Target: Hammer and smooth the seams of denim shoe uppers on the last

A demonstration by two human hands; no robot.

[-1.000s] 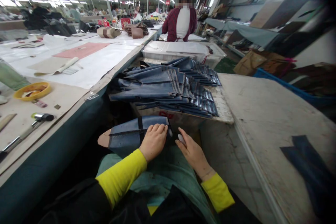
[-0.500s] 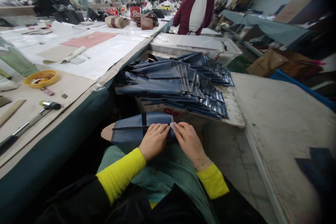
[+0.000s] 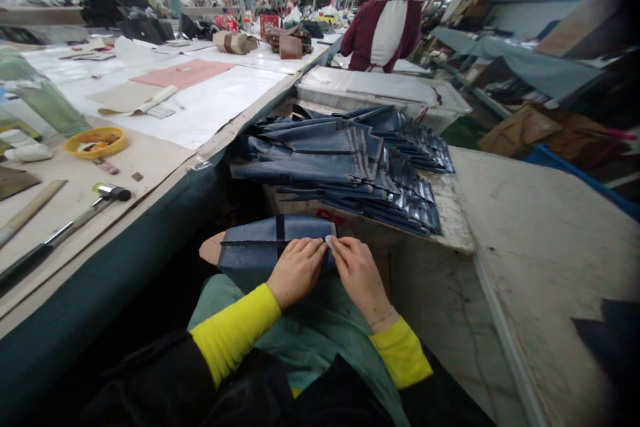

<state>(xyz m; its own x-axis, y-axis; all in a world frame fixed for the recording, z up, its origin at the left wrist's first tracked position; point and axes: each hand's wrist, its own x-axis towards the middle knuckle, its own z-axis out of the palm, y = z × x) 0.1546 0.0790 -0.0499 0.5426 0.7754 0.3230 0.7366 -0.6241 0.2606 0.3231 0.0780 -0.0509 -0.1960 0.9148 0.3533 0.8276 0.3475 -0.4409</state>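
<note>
Left hand (image 3: 295,277) lies with bent fingers over the right part of a blue, leather-like piece (image 3: 253,233) above the green-covered lap (image 3: 285,327); whether it grips or only presses cannot be told. Crosswise to the body runs the piece's long axis, its tan tip (image 3: 212,249) pointing left and its other end nearer the right hand (image 3: 361,280), which pinches a small whitish object (image 3: 329,241) against that end. Beyond lies a pile of blue pieces (image 3: 320,153).

Straight over to the worktop (image 3: 145,153), bearing a yellow bowl (image 3: 95,154), with mallet (image 3: 83,219) and pale stick (image 3: 34,209) nearer than it, white sheeting (image 3: 225,100) and pink sheet (image 3: 185,75) beyond.
</note>
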